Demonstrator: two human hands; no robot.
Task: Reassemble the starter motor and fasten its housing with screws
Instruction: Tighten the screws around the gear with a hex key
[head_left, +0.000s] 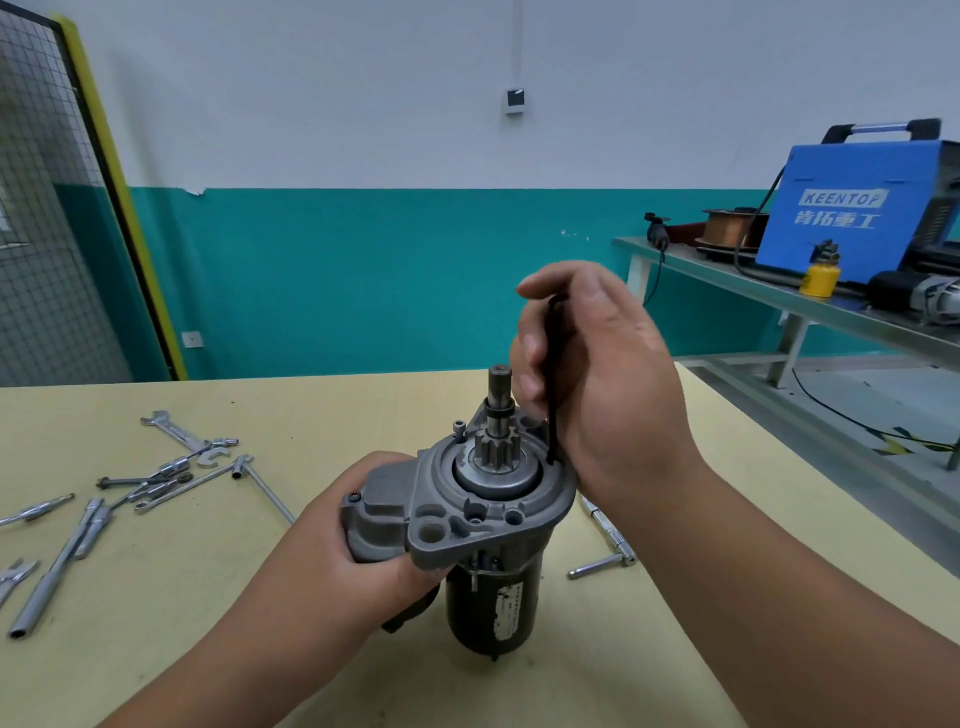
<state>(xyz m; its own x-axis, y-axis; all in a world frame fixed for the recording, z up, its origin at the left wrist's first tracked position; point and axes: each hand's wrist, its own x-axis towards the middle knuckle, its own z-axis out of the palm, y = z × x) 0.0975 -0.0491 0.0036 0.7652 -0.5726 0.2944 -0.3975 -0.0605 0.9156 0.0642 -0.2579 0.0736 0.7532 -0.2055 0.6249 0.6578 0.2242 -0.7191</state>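
Observation:
The starter motor (488, 525) stands upright on the yellow table (701, 597), pinion gear and shaft pointing up, grey housing on top of its black body. My left hand (363, 525) grips the solenoid side of the housing. My right hand (597, 374) pinches a black hex key (551, 395) held upright, its lower tip resting in a screw at the housing's right rim. A socket-head screw (458, 427) sits at the housing's far left edge.
Several wrenches and socket tools (171, 467) lie scattered on the table's left. A ratchet extension and bar (608, 535) lie right of the motor. Behind to the right, a metal bench (779, 296) carries a blue welder (852, 213), wire spool and yellow can.

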